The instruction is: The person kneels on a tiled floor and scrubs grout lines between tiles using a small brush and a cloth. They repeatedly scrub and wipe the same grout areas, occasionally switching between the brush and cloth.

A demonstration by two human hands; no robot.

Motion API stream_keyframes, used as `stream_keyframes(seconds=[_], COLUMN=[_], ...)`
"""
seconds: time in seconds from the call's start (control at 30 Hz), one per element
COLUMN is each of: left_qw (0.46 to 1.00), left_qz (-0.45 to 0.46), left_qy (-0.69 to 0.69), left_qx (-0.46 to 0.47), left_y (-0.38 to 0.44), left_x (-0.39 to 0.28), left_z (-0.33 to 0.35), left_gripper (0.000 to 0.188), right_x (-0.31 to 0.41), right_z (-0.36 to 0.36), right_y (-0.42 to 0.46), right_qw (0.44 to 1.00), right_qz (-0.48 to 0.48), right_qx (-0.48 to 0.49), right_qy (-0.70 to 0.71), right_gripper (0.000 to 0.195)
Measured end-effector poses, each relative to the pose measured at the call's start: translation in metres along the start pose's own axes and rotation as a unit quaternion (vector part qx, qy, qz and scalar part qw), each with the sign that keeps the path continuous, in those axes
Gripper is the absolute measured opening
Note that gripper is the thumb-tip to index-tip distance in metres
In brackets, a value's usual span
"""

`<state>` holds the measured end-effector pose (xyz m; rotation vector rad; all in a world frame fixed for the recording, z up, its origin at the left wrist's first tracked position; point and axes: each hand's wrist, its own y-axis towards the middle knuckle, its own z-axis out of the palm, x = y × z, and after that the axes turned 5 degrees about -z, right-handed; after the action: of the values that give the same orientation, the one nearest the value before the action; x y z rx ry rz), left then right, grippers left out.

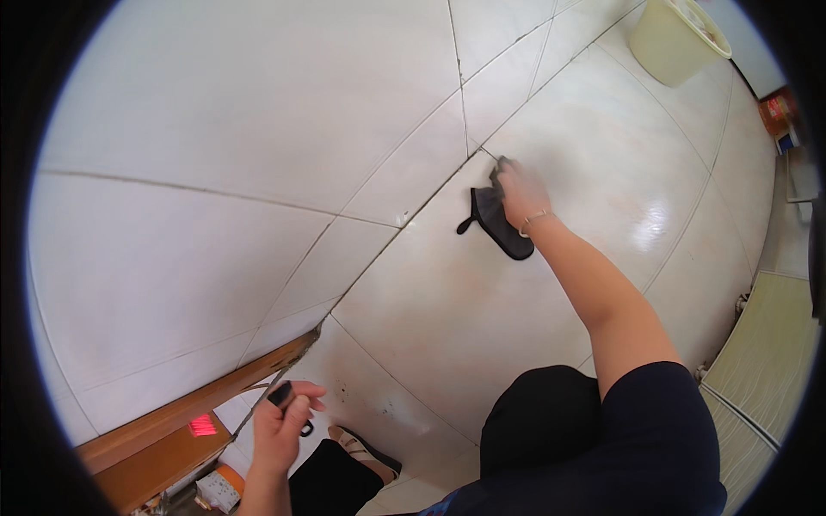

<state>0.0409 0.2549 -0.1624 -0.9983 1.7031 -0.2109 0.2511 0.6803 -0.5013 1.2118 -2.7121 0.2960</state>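
My right hand (524, 192), blurred, is low over the pale floor tiles (452, 284), with a bracelet at the wrist. It grips one end of a dark grey cloth (510, 235) with black edging and a hanging loop; the rest of the cloth lies spread on the tiles. At the lower left, my left hand (279, 419) is raised beside a wooden frame. Within its fingers is a small black object (280, 395), and a black loop shows below the palm. Most of that object is hidden, so its kind is unclear.
Glossy white tiles (213, 258) meet the floor along a dark joint. A cream bin (674, 48) stands at the upper right. Pale green cabinet panels (761, 348) run along the right. Near the wooden frame (193, 406) are a pink item (202, 426) and a patterned packet (219, 490).
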Motion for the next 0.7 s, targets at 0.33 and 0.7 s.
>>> stream_keyframes(seconds=[0.33, 0.7], left_qw=[0.997, 0.98], left_qz=[0.026, 0.04], left_qy=[-0.022, -0.185], left_qx=[0.067, 0.066], left_y=[0.04, 0.109], left_x=[-0.04, -0.079], left_z=[0.093, 0.177], left_gripper=[0.027, 0.049], right_x=[0.007, 0.086], right_z=[-0.023, -0.024], right_y=[0.052, -0.113], right_qw=[0.994, 0.904], right_qz=[-0.041, -0.19], right_qx=[0.09, 0.268], right_qy=[-0.042, 0.273], right_gripper=[0.04, 0.036])
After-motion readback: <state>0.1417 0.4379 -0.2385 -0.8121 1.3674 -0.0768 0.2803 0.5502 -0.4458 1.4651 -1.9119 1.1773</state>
